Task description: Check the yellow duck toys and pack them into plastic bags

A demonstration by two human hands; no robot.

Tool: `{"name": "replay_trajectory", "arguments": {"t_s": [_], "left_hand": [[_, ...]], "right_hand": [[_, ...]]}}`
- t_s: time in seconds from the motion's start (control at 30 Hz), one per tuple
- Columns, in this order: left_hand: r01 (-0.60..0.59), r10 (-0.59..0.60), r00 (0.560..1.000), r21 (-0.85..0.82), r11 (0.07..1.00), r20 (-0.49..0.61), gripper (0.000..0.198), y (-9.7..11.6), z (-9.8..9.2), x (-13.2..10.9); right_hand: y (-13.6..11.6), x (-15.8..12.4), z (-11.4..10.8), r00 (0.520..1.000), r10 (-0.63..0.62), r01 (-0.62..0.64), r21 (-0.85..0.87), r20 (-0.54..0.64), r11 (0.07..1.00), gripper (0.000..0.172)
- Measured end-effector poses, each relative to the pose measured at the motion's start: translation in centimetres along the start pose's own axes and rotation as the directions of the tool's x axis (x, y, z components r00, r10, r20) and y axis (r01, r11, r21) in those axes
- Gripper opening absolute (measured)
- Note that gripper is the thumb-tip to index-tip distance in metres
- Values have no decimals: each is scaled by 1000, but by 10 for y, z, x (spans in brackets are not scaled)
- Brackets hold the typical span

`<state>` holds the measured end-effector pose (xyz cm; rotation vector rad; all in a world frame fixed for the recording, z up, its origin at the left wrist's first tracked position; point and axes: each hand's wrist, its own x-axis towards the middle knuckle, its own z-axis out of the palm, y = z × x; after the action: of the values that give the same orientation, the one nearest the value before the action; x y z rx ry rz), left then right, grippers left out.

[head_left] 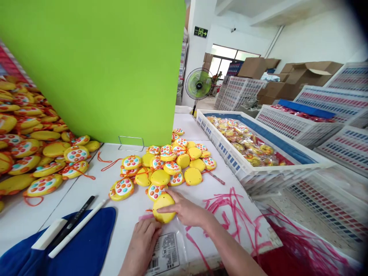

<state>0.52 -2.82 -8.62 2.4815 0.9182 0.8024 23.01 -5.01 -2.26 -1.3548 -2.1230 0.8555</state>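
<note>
My right hand (pixel 184 209) grips a yellow oval toy (pixel 165 212), its plain side facing up, with the index finger laid across it. Just below, a clear plastic bag (pixel 165 251) with printed text and a barcode lies flat at the table's front edge. My left hand (pixel 145 235) is closed on the bag's upper end, close to the toy; its fingertips are partly hidden. Beyond my hands is a loose heap of similar toys (pixel 161 177), some showing white faces with coloured dots and small orange feet.
A green panel (pixel 115 76) stands behind the table. A larger pile of toys (pixel 43 149) is at left. Pens and a white block (pixel 48 234) rest on blue cloth (pixel 97 237). Pink strips (pixel 227 211) lie at right, beside a white crate (pixel 247 172) of bagged toys.
</note>
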Motion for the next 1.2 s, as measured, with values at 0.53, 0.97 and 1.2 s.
{"name": "replay_trajectory", "arguments": {"t_s": [0.53, 0.97, 1.2], "left_hand": [[-29, 36, 991, 51, 998, -129, 14, 6, -1, -7], [295, -270, 955, -300, 907, 122, 21, 10, -18, 7], [345, -292, 935, -319, 883, 203, 23, 26, -34, 13]], "right_hand": [[-19, 22, 32, 999, 49, -54, 330, 23, 942, 38], [-21, -15, 46, 834, 471, -474, 62, -287, 878, 35], [-33, -1, 74, 764, 462, -255, 448, -449, 857, 40]]}}
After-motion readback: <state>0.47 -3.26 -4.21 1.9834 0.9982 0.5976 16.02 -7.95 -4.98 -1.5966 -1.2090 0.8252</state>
